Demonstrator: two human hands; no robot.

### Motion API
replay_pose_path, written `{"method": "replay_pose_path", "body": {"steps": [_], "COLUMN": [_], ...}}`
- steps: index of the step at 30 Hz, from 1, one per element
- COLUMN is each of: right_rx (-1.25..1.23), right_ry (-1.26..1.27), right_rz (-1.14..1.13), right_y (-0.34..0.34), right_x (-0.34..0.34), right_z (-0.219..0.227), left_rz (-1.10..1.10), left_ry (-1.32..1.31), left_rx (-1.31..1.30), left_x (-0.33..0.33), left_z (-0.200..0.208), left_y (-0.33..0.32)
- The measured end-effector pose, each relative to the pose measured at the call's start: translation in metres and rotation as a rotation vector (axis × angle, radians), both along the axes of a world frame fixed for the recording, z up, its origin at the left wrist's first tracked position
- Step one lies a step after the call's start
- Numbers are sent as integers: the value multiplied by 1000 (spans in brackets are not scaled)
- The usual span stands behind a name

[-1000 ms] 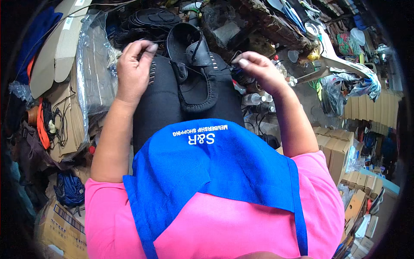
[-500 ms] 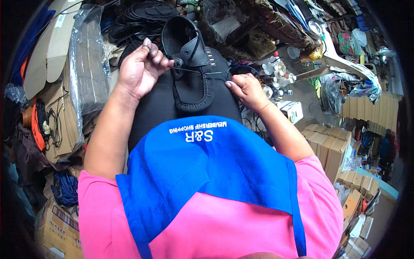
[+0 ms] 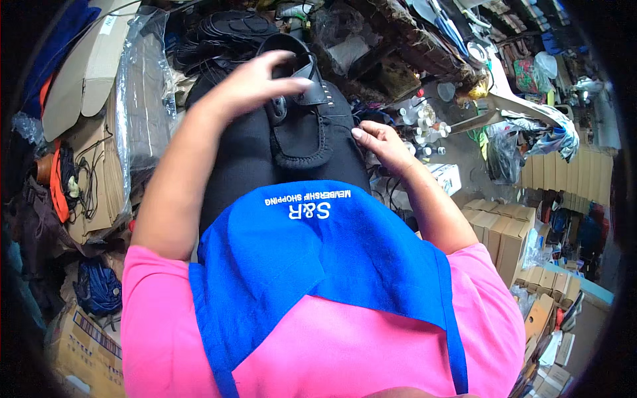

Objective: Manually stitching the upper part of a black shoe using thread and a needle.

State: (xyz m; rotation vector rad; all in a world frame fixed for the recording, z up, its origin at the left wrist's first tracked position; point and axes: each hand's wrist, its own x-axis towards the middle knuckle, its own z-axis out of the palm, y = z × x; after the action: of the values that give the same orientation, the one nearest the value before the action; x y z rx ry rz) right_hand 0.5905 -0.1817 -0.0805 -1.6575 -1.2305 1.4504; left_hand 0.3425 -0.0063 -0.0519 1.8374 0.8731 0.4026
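1. The black shoe with a stitched edge around its rounded front lies on the person's lap, its front toward the body and its tall, dark, smooth collar pointing away.
2. It rests over the black cloth trousers, roughly midway between the two hands.
3. The bare left hand is over the collar end of the shoe, blurred, and hides part of it. Its thumb and fingers are spread, with a gap between them; whether it touches the shoe, I cannot tell.
4. The bare right hand is beside the shoe, apart from it, above the thigh. Its fingers are curled, with the thumb pressed against the forefinger; anything pinched there is too small to tell.
5. A bright blue cloth apron covers part of the pink short-sleeved shirt, its upper edge just beside the shoe's front.
6. Clear plastic bottles with pale caps stand beyond the right hand.
7. Flat, dark, layered pieces lie piled beyond the left hand.
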Motion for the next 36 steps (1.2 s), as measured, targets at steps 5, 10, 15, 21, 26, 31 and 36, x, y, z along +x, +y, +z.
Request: {"method": "replay_pose_path", "body": {"steps": [5, 10, 15, 21, 26, 31, 36], "right_rx": [-200, 25, 107, 17, 260, 69, 378], "right_ry": [282, -18, -458, -590, -584, -222, -556], "right_rz": [-106, -370, 246, 615, 657, 235, 333], "right_y": [-18, -7, 45, 66, 51, 21, 20], "right_x": [14, 31, -15, -36, -26, -12, -19], "right_z": [7, 33, 74, 79, 69, 94, 88], "left_rz": [-163, -263, -269, -281, -272, -276, -480], "left_ry": [118, -339, -327, -307, -366, -288, -118], "left_rx": [38, -178, -378, -385, -393, -372, -379], "left_x": [33, 25, 30, 30, 32, 27, 13], "left_z": [-6, -24, -20, -31, -27, -36, -6], "left_y": [-3, -6, -6, -3, -8, 3, 13]}}
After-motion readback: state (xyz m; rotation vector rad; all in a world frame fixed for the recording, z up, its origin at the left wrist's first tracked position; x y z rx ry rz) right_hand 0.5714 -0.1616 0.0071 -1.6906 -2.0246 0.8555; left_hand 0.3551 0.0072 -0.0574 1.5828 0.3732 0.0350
